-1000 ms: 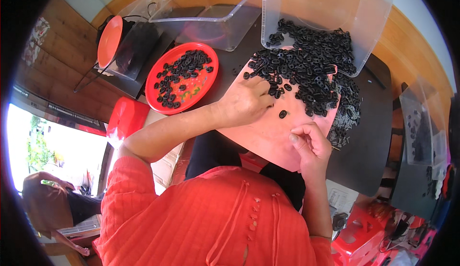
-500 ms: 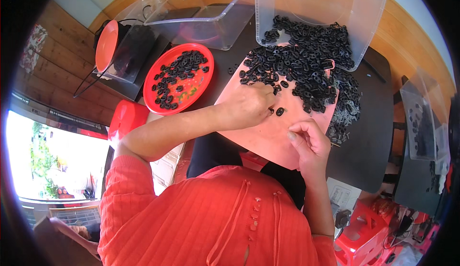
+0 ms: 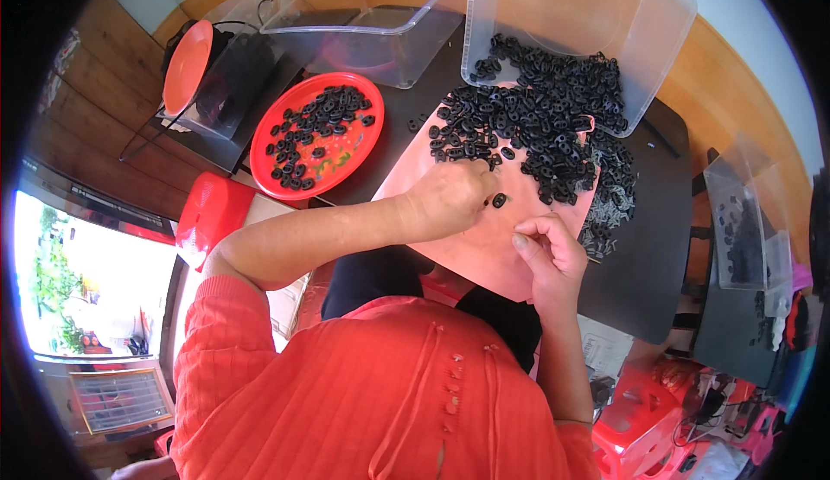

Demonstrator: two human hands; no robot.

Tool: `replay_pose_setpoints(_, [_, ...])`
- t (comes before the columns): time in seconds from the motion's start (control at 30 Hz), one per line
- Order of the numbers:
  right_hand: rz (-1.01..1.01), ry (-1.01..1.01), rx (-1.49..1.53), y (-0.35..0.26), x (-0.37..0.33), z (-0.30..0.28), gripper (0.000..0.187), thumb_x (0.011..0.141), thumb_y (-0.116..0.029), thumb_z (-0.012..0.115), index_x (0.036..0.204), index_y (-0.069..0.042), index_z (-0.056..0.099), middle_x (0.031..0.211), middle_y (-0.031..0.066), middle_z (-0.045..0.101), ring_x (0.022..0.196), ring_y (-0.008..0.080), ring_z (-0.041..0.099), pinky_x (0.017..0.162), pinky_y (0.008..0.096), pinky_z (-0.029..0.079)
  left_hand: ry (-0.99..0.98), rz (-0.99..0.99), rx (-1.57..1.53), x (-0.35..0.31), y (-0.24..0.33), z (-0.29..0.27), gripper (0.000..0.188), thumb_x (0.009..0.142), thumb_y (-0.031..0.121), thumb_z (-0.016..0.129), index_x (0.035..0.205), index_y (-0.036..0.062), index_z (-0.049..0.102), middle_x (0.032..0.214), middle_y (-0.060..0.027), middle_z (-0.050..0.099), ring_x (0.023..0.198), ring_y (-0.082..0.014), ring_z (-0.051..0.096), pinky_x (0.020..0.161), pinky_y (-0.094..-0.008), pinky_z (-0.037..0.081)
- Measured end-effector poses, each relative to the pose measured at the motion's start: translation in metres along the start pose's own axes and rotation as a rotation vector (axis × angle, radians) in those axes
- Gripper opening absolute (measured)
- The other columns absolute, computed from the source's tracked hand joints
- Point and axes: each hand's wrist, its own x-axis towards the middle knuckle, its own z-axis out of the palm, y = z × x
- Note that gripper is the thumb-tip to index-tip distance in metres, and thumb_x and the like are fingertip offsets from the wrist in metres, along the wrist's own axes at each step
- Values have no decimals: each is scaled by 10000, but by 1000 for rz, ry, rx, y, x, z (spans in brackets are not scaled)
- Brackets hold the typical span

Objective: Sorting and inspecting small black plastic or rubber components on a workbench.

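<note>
My left hand (image 3: 454, 195) is closed over the pink sheet (image 3: 467, 255), knuckles up. A dark bit shows at its fingertips, too small to name. Just right of these fingers lies a single small black oval piece with two holes (image 3: 500, 200). My right hand (image 3: 553, 255) is held above the sheet's right side, thumb and forefinger pinched together; what is between them, if anything, cannot be made out. Beyond both hands, a heap of the same black pieces (image 3: 519, 117) spreads from a tipped clear plastic bin (image 3: 657, 39) onto the sheet.
Small greyish pin-like parts (image 3: 612, 186) are piled right of the sheet on the dark table (image 3: 648, 264). A red plate (image 3: 259, 165) with black pieces stands at left, near an open clear bin (image 3: 406, 57). Red stools (image 3: 635, 424) are at lower right.
The whole view has shifted slightly with my head. Both hands keep nearly the same closed poses over the sheet.
</note>
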Motion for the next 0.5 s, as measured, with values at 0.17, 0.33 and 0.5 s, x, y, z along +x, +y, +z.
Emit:
replay_pose_setpoints(0.17, [26, 69, -25, -11, 2, 11, 50, 912, 46, 652, 951, 29, 626, 892, 8, 590, 744, 51, 532, 676, 198, 437, -4, -422, -706, -7, 14, -15, 123, 827, 60, 719, 879, -34, 661, 814, -96, 650, 706, -177, 638, 608, -320, 504])
replay_pose_setpoints(0.33, [-179, 159, 86, -14, 16, 34, 59, 909, 55, 660, 955, 27, 636, 880, 3, 598, 777, 53, 547, 708, 191, 442, 42, -767, -1533, -16, 42, -20, 93, 942, 98, 666, 966, 9, 671, 820, -57, 664, 657, -86, 621, 543, -218, 453])
replay_pose_setpoints(0.5, [-139, 113, 16, -7, 18, 37, 66, 903, 53, 666, 957, 23, 643, 891, 10, 614, 790, 63, 558, 726, 201, 456, 67, -754, -1474, -28, 42, -17, 127, 919, 108, 684, 959, -12, 681, 789, -50, 661, 639, -90, 603, 543, -225, 460])
